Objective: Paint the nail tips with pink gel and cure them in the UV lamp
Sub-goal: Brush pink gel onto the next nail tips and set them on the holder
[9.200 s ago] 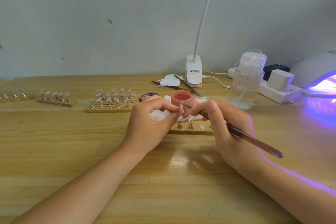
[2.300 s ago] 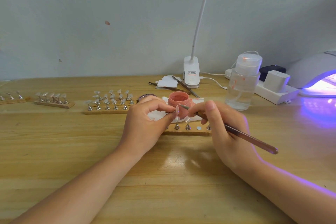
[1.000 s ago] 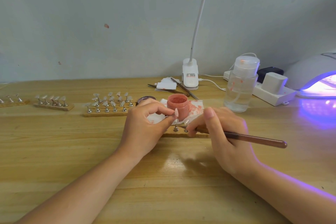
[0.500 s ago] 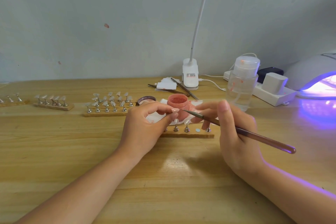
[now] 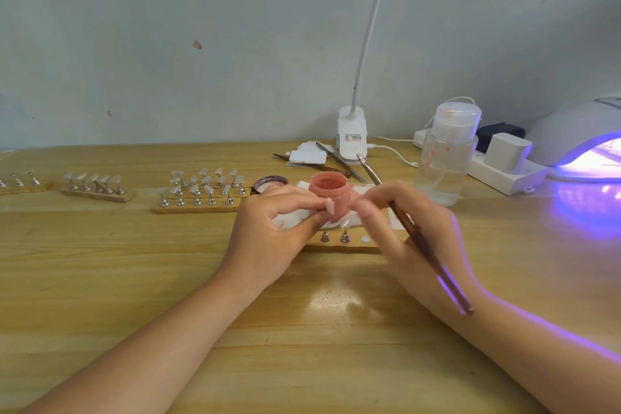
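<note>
My left hand (image 5: 275,232) pinches a small nail tip (image 5: 329,205) between thumb and forefinger, right in front of the open pink gel jar (image 5: 331,191). My right hand (image 5: 413,235) holds a thin brown brush (image 5: 416,235); its tip points up and back, past the jar toward the lamp base. Under my hands lies a wooden holder strip (image 5: 349,245) with two metal stands and a bare magnet dot. The UV lamp (image 5: 584,148) glows violet at the far right.
Three more wooden strips with nail tips on stands (image 5: 201,195) lie to the left. A clear pump bottle (image 5: 448,158), a white power strip (image 5: 504,168), a clip lamp base (image 5: 351,139), tweezers (image 5: 336,161) and the jar lid (image 5: 270,184) stand behind. White tissue lies under the jar.
My right hand has swung the brush: its tip lifted off the nail tip and now points up and away behind the jar. My left hand stays put with the nail tip.
</note>
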Demonstrator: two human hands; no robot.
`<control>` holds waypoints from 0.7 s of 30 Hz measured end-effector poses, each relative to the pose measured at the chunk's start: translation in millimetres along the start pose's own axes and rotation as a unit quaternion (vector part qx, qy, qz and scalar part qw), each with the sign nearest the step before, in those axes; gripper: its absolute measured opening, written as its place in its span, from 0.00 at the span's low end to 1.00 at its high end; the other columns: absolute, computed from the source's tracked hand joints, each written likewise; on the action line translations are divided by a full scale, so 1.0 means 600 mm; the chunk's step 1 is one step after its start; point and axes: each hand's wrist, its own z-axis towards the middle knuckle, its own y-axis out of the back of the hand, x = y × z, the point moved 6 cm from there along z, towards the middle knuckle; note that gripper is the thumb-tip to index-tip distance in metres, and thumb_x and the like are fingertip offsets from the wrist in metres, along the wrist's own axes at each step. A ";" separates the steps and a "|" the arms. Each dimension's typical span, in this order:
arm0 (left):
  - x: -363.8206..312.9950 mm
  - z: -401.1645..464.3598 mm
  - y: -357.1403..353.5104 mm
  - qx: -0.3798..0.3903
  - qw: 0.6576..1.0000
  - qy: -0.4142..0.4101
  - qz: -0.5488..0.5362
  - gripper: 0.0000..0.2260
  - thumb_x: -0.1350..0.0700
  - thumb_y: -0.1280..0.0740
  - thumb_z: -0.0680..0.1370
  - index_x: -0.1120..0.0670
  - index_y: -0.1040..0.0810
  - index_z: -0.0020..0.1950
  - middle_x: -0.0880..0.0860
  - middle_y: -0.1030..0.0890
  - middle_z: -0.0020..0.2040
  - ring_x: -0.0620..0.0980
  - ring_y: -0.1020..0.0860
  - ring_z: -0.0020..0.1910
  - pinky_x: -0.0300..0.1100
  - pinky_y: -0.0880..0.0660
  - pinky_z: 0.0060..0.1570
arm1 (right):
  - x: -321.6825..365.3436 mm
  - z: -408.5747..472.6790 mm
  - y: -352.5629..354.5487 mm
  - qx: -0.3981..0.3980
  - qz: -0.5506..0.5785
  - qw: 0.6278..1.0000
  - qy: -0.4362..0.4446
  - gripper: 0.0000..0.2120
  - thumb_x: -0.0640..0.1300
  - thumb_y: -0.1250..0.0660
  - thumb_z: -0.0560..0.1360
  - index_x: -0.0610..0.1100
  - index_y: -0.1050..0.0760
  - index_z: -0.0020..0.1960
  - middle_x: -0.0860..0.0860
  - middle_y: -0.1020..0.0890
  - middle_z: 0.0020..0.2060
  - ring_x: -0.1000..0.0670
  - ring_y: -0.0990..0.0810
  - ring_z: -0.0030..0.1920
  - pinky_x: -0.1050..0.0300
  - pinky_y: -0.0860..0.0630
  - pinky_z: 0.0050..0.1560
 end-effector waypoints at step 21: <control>-0.004 -0.004 -0.012 0.057 0.994 -0.003 0.096 0.12 0.43 0.28 0.66 0.41 0.21 0.47 0.36 0.21 0.48 0.35 0.26 0.54 0.54 0.35 0.61 | -0.010 0.004 -0.007 0.014 -0.065 0.996 0.061 0.15 0.47 0.28 0.67 0.58 0.33 0.46 0.68 0.25 0.38 0.67 0.25 0.44 0.70 0.30 0.48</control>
